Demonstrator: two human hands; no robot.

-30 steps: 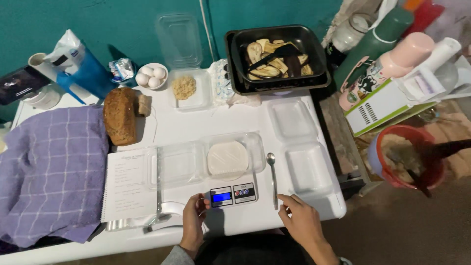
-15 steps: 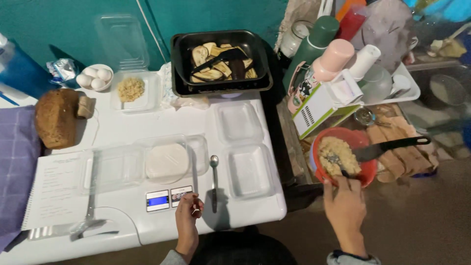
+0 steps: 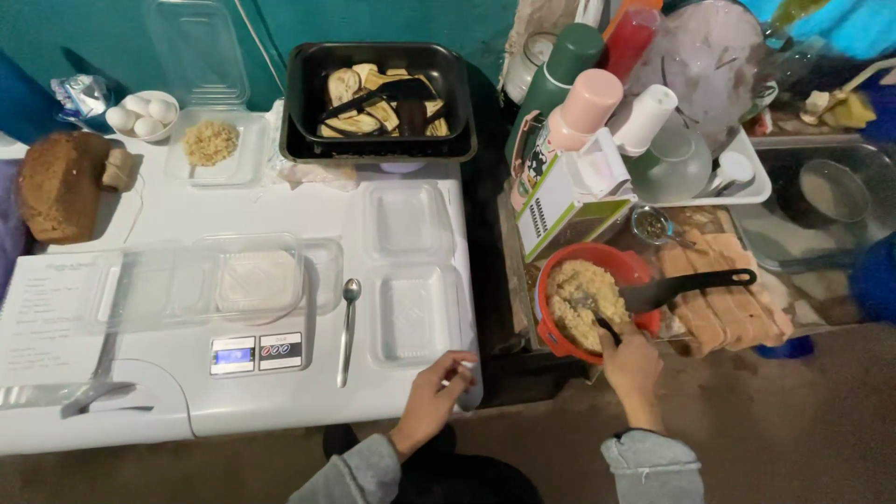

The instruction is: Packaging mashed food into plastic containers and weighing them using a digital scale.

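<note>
white table [image 3: 280, 401] edge under the released left hand [image 3: 434, 397]; right hand [image 3: 633, 359] grasping a utensil [image 3: 597, 322] angled up-left into the red bowl [image 3: 560, 341].

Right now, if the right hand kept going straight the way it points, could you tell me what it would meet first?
Probably the grain mash in the red bowl: the right hand points up into it, holding a utensil already there; depth is unclear.

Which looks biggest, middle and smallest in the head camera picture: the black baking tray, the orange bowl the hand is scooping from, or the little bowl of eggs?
1. Black baking tray, clearly the largest.
2. Orange bowl, where the right hand is scooping.
3. Bowl of eggs, clearly the smallest.

All three sit at similar depth, so the order looks safe.
</note>
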